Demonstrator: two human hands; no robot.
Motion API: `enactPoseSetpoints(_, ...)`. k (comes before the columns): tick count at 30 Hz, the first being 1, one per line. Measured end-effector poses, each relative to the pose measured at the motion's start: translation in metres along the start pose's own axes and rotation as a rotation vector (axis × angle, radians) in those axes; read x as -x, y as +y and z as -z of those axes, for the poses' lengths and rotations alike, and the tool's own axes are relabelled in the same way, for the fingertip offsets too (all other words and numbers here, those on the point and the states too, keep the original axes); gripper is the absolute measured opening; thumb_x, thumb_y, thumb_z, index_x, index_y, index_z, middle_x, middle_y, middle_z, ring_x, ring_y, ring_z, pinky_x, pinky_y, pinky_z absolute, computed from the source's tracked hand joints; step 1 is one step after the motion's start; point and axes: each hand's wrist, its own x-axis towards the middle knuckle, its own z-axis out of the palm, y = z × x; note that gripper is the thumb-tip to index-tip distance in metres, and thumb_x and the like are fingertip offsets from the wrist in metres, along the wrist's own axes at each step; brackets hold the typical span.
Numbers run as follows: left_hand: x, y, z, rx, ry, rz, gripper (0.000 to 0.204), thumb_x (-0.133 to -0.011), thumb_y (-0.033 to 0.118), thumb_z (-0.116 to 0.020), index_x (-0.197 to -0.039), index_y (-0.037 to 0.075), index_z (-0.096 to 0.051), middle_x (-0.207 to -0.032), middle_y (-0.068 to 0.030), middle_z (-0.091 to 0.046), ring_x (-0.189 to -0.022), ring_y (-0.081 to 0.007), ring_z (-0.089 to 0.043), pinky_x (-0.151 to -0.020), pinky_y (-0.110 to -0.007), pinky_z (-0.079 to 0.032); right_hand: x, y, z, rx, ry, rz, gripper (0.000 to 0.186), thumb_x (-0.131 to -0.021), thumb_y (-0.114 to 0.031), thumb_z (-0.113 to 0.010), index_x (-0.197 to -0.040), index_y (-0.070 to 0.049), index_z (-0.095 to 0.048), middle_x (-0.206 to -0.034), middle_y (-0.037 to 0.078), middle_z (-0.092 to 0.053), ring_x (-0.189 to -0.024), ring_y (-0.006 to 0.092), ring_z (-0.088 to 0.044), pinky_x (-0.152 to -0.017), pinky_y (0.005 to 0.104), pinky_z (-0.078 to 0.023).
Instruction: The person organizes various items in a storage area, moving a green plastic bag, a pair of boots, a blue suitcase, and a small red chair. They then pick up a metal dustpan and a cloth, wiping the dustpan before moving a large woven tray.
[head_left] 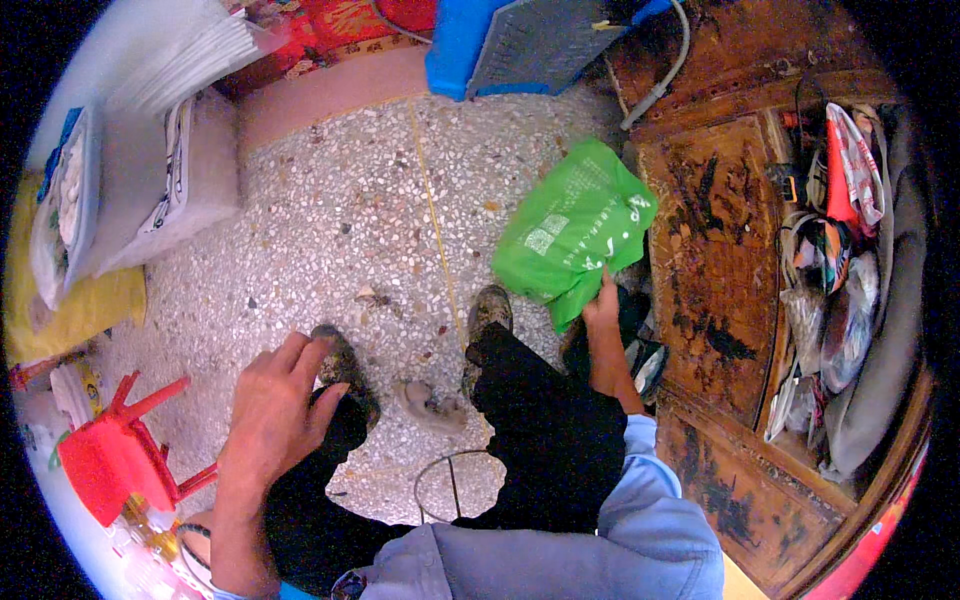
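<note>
Green bag (570,225): far right of centre, over speckled floor (330,220), just left of the wooden cabinet (705,270) in this view. Far of right shoe (490,310). Can't tell if bag rests fully on floor or is partly lifted; contact w/ cabinet also unclear.

R hand (603,310): grip closed on bag's near edge, thumb & fingers pinching thin material, creases running out from the hold. Looks like a small pinch only, rest of bag unsupported by hand. Contents, if any, not visible.

L hand (280,395): above left leg, fingers loosely curled, thumb apart, nothing seen in grip. Knee contact: can't tell.

Handling notes (judgement): thin plastic prob. slips or tears under a small pinch, so gather more edge into R grip. L hand is free; best used on the bag's opposite side, to share load & keep it level. Keep bag clear of cabinet's edge & the grey hose (660,90) at far right, snag risk. Dark items (648,365) beside R wrist, too blurred to ID; mind knuckles there. Feet apart, OK for balance. Slow, steady pull beats a jerk.
</note>
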Motion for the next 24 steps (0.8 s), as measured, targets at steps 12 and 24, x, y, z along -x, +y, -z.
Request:
enactPoseSetpoints(12,-0.003,0.003,-0.004,-0.063,0.003,-0.073,0.041,-0.077,0.021,-0.069,-0.110,0.001,-0.055,-0.095,-0.0164,-0.058,-0.081,-0.0361,-0.058,-0.073,-0.044,-0.047,-0.011,-0.004,0.035,0.175,0.160,-0.130,0.045,-0.094,-0.029,-0.049,-0.131,-0.004,-0.044,-0.131,0.013,-0.051,-0.117,0.0328,-0.050,-0.101,0.0509,-0.038)
enactPoseSetpoints(24,-0.002,0.000,-0.002,-0.073,-0.058,-0.044,0.041,-0.078,0.024,-0.069,-0.109,0.001,-0.056,-0.097,-0.0171,-0.059,-0.085,-0.0370,-0.058,-0.075,-0.044,-0.047,-0.030,0.015,0.029,0.608,-0.162,0.266,0.040,-0.096,-0.026,-0.051,-0.126,0.000,-0.048,-0.122,0.013,-0.056,-0.110,0.0249,-0.055,-0.095,0.0397,-0.045)
